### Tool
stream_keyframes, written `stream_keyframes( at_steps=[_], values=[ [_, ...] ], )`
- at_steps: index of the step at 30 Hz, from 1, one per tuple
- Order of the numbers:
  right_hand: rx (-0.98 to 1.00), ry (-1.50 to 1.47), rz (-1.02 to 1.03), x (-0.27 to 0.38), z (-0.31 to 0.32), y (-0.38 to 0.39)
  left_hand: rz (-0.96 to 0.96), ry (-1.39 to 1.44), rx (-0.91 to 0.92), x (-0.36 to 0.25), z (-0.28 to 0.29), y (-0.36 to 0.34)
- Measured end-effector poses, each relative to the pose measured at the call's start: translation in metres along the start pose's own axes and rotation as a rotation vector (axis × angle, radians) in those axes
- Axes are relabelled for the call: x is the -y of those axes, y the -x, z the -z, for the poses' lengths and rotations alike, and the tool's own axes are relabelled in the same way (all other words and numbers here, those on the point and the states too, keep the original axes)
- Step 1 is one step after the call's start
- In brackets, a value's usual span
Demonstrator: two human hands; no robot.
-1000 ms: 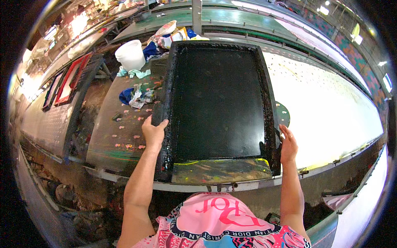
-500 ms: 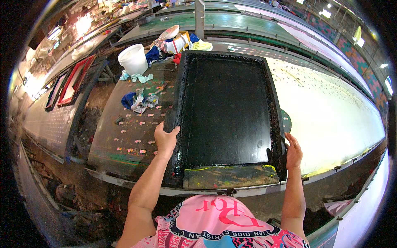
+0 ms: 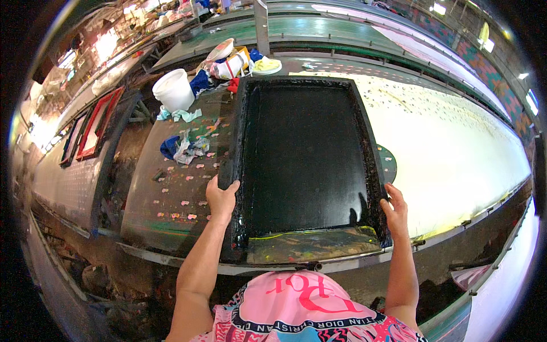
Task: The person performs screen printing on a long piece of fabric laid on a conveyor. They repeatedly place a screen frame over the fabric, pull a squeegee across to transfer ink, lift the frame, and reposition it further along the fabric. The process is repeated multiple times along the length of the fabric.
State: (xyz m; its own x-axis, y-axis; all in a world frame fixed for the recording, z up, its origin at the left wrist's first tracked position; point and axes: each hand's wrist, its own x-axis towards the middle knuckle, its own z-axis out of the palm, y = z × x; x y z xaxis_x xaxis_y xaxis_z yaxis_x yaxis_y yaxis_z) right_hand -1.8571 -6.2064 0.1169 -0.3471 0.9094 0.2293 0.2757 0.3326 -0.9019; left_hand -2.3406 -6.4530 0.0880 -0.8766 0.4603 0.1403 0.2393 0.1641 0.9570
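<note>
A large black screen-printing frame (image 3: 305, 154) with a dark, glossy mesh lies in front of me, its near edge towards my body. My left hand (image 3: 221, 200) grips its left side rail, thumb on top and fingers down the outer side. At the right rail, my right hand (image 3: 395, 211) holds the near part, with the thumb against the rim and the fingers bent; their tips are partly hidden. Along the near end of the frame sits a paint-stained board (image 3: 313, 246) with a yellow streak.
Left of the frame are a crumpled blue and white cloth (image 3: 185, 149) and a white bucket (image 3: 174, 91). Cloths and containers are heaped beyond. A pale yellow sheet (image 3: 450, 159) covers the table at right. Red-edged frames (image 3: 101, 122) stand on another table at far left.
My right hand has closed in on the right rail, its thumb now at the rim. My left hand keeps its grip. The whole view has shifted slightly.
</note>
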Motion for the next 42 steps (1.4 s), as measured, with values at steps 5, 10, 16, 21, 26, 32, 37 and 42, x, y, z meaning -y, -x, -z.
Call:
stream_keyframes(
  at_steps=[5,10,16,21,26,32,37,42],
  values=[
    [0.202,0.117,0.303,0.069,-0.011,0.045,-0.023,-0.097,0.012,-0.017,-0.011,0.003],
    [0.594,0.21,0.533,0.108,-0.042,0.079,0.063,-0.081,0.012,-0.021,-0.011,0.004],
    [0.656,0.468,0.645,0.112,-0.058,0.096,0.032,-0.125,-0.009,-0.016,-0.009,0.004],
    [0.585,0.531,0.733,0.114,-0.068,0.09,0.054,-0.198,-0.001,-0.005,-0.005,0.003],
    [0.56,0.533,0.714,0.132,-0.085,0.078,0.042,-0.295,-0.043,0.001,-0.006,-0.001],
    [0.599,0.609,0.673,0.153,-0.116,0.079,0.104,-0.133,-0.059,0.02,-0.006,-0.009],
    [0.638,0.618,0.592,0.157,-0.126,0.072,0.201,0.088,0.127,0.02,0.023,-0.018],
    [0.662,0.612,0.512,0.163,-0.131,0.07,-0.145,-0.454,0.199,0.027,0.11,-0.046]
  ],
)
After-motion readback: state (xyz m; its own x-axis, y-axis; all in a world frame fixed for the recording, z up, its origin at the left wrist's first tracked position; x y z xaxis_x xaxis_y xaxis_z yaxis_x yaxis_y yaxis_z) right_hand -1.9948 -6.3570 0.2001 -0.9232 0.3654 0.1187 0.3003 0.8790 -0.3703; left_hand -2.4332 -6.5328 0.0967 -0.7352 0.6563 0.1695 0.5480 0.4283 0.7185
